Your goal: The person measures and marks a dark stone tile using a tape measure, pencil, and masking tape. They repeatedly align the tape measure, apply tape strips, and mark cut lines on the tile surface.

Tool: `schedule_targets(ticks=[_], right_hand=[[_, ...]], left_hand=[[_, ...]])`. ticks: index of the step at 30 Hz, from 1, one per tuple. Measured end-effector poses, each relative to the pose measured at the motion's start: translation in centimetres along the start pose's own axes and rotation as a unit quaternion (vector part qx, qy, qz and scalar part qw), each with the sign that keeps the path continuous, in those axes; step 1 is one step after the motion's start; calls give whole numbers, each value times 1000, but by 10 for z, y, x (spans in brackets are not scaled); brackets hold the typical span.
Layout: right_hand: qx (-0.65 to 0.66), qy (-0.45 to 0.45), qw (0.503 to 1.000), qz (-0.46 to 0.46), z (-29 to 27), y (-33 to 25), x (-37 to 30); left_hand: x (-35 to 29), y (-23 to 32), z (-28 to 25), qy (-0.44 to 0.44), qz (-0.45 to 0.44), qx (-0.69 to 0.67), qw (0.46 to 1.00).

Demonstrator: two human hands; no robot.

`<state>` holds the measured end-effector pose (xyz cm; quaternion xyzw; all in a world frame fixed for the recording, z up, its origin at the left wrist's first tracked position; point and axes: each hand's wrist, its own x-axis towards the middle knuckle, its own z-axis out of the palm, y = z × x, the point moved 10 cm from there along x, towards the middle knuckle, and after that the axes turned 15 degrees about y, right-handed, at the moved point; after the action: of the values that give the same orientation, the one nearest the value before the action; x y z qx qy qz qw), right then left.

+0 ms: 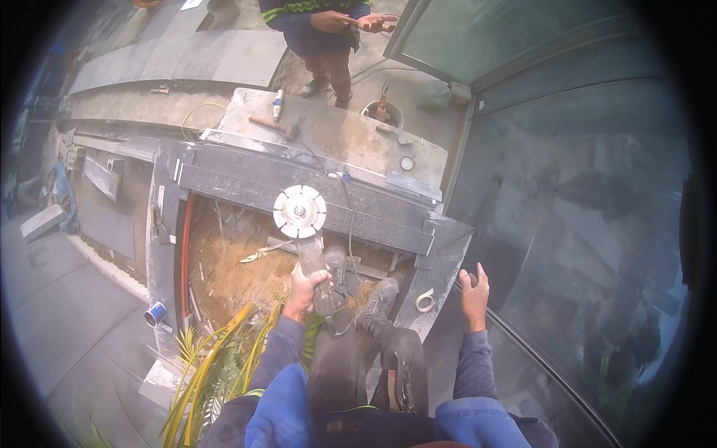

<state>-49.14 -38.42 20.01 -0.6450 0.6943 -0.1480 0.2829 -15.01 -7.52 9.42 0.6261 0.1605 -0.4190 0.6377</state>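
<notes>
A: Left hand?
B: Left hand has the grinder, fingers wrapped round its body. Disc straight ahead of those fingers, face toward the camera.

A: Cord?
B: Cord crosses the border, ahead and right of the left fingers.

A: Right hand?
B: Right hand raised, nothing seen in it. Thumb and index apart, pointing ahead; can't tell for the other fingers.

A: Near it?
B: Tape left of the right fingers, on the border. Glass to their right.

A: Around the left fingers?
B: Dirt ahead-left, pipe farther left, orange. Blue can past that. Leaves behind-left. Boot to the right.

A: Far side?
B: Hammer beyond the disc, on a pale slab. Bucket ahead-right. Co-worker stands farthest ahead, both hands in front.
</notes>
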Motion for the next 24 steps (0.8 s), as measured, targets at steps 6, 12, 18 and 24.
schedule_targets(ticks=[6,12,18,24], right_hand=[[-55,-61,997,6,84,90,-35],[-60,-101,969,-219,292,117,3],[-109,1,889,-444,405,84,34],[-114,52,882,-454,433,84,43]], left_hand=[[94,-88,-146,197,-27,-143,969],[221,-201,-296,291,-6,-167,942],[325,-270,-389,363,63,-231,901],[372,-297,-432,381,121,-222,889]])
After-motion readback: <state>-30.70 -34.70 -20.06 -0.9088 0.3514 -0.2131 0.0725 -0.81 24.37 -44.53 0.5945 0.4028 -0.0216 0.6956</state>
